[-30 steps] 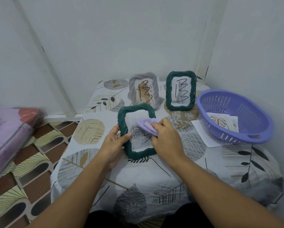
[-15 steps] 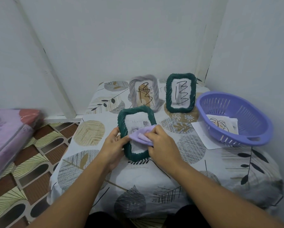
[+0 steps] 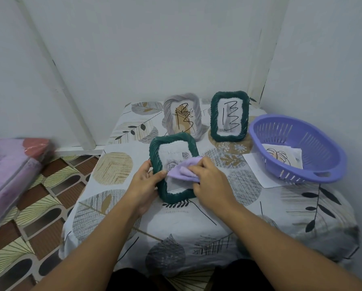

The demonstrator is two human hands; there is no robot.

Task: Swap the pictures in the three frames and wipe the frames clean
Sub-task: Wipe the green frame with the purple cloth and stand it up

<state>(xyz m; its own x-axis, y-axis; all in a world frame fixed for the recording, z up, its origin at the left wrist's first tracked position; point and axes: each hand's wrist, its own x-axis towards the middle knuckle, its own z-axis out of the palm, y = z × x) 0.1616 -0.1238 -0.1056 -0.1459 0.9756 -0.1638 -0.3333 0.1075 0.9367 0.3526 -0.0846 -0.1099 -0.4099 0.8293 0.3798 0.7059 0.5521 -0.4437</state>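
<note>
Head view. Near green frame (image 3: 173, 166): on the table (image 3: 249, 211), front centre, tilted up; left hand (image 3: 145, 181) grips its left edge. Right hand (image 3: 210, 181) clutches a purple cloth (image 3: 183, 170) against its glass. Grey frame (image 3: 182, 116) and second green frame (image 3: 229, 116): upright behind, side by side. Purple basket (image 3: 301, 148): at right, papers (image 3: 282, 156) inside.

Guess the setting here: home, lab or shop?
Likely a home room corner: a small table under a leaf-print tablecloth against plain white walls, patterned tile floor, and a purple plastic basket of loose drawings.
</note>
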